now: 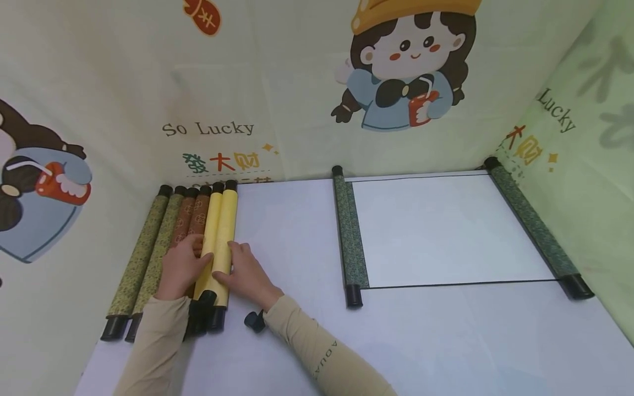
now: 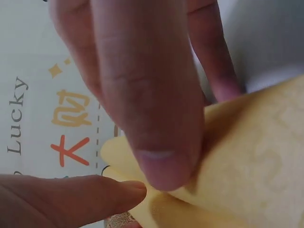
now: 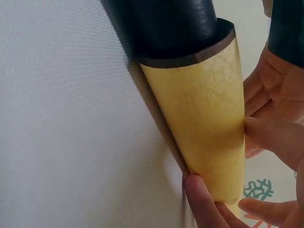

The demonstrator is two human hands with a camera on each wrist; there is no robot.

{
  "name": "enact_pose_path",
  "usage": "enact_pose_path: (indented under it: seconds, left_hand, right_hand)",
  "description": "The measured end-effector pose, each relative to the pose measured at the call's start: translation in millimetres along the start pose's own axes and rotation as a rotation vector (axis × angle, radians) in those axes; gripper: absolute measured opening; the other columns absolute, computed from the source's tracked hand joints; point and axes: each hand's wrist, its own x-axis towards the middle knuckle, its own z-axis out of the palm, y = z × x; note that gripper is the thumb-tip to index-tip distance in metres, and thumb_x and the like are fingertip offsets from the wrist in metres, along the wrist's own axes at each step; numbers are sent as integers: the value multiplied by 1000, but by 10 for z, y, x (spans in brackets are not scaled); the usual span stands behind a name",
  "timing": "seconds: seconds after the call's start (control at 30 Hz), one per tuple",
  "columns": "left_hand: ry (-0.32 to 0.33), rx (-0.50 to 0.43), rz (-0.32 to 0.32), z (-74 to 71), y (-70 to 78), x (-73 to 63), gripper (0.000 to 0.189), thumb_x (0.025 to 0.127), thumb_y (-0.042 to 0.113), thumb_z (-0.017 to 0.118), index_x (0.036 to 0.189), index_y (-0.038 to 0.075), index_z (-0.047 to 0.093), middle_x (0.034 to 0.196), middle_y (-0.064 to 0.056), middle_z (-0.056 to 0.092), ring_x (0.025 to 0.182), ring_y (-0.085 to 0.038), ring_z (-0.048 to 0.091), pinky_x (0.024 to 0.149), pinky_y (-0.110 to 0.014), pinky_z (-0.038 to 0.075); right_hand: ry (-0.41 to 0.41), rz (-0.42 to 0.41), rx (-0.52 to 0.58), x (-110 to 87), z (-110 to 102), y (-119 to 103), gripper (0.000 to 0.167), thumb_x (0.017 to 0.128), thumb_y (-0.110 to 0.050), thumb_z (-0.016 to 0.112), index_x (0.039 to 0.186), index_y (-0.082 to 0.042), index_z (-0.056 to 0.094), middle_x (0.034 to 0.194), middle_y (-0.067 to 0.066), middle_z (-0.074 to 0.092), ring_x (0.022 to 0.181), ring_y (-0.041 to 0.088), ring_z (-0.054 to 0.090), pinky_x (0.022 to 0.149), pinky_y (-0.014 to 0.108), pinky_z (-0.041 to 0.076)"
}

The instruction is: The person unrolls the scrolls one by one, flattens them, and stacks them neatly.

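Two yellow scrolls with black end knobs lie side by side at the right end of a row. My right hand grips the right yellow scroll, thumb on its left side and fingers along its right. Bent around the left yellow scroll is my left hand, its thumb tip at the seam between the two rolls. In the left wrist view, a fingertip presses into the yellow covering. The right wrist view shows the black knob and dark-edged yellow covering, with fingertips on both sides.
Left of the yellow pair lie brown patterned scrolls and olive patterned scrolls. A dark green scroll is spread on the right of the white table, between its left roller and right roller. Printed cloth hangs behind.
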Motion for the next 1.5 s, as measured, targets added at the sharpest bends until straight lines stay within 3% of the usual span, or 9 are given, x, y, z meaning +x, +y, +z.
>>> enact_pose_path:
  seconds: [0.2,0.53,0.83,1.0,1.27,1.5]
  left_hand:
    - [86,100,-9,35,30,45,43,86,20,66,116,-11,65,101,-26,71,77,-37,66,57,-41,45]
    - [83,121,-31,84,23,84,43,85,23,69,114,-9,67,93,-22,72,73,-33,65,61,-43,43]
    - [122,59,-53,142,7,72,44,88,24,71,118,-8,66,103,-25,71,83,-39,68,66,-47,45]
    - [105,34,-91,151,-19,49,46,89,27,71,120,-7,66,107,-24,72,87,-39,69,68,-45,43]
    - [150,52,-83,130,50,98,46,83,24,72,116,-7,68,103,-24,72,76,-36,68,52,-35,41]
    - [119,-24,-158,133,123,85,49,82,22,72,120,-7,65,104,-26,71,71,-32,68,46,-30,43]
  right_hand:
    - [3,3,28,7,-11,1,77,90,-34,72,151,-5,34,120,6,50,89,5,48,74,13,46]
    - [6,19,41,8,-26,32,82,87,-36,75,152,-6,36,125,8,52,91,6,49,76,14,46]
    - [12,43,60,29,-43,47,81,86,-33,76,151,-6,37,127,10,52,92,7,50,80,16,47]
    - [-7,66,79,45,-29,21,82,84,-30,78,151,-6,37,123,10,52,87,7,50,74,16,47]
    - [4,68,97,93,-82,14,85,80,-24,79,150,-5,36,121,10,53,88,9,49,73,17,46]
    - [-33,75,118,93,-160,34,88,77,-20,78,152,-5,36,126,13,53,89,10,47,73,18,45]
